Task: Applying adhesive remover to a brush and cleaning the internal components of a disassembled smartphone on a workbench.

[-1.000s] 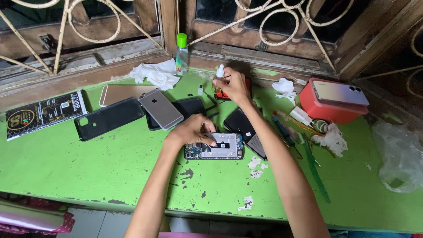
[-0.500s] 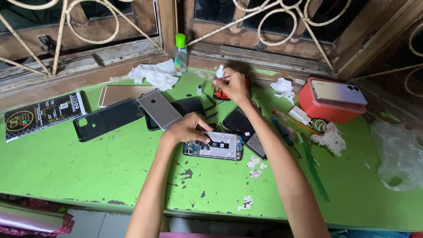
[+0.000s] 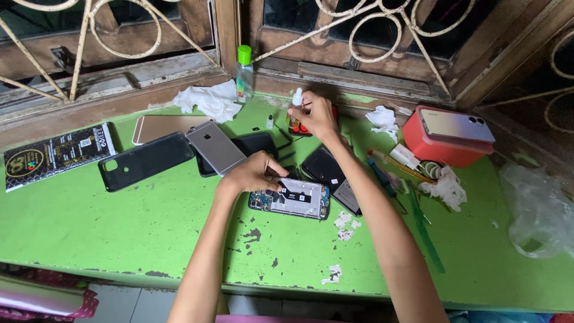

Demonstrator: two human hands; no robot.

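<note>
An opened phone [image 3: 291, 199] with its circuit board and white shield exposed lies on the green table [image 3: 119, 221]. My left hand [image 3: 254, 171] rests on its left end, fingers pressing it down. My right hand [image 3: 315, 115] is farther back near the window sill, fingers closed round a small dropper bottle [image 3: 295, 113] with a white tip and amber contents, beside a red object that the hand mostly hides. A dark phone back [image 3: 323, 165] and a grey flat part [image 3: 348, 197] lie just right of the opened phone.
A silver phone [image 3: 215, 146], black case [image 3: 145, 160], gold phone [image 3: 161, 127] and black packet [image 3: 57, 154] lie left. Crumpled tissue [image 3: 209, 100] and a green-capped clear bottle [image 3: 243, 75] stand at the back. A red box [image 3: 439, 149] carries a phone [image 3: 457, 125]. Plastic bag [image 3: 541, 209] at right.
My right hand has stayed at the small bottle at the back. My left hand has shifted slightly on the opened phone; the phone has not moved.
</note>
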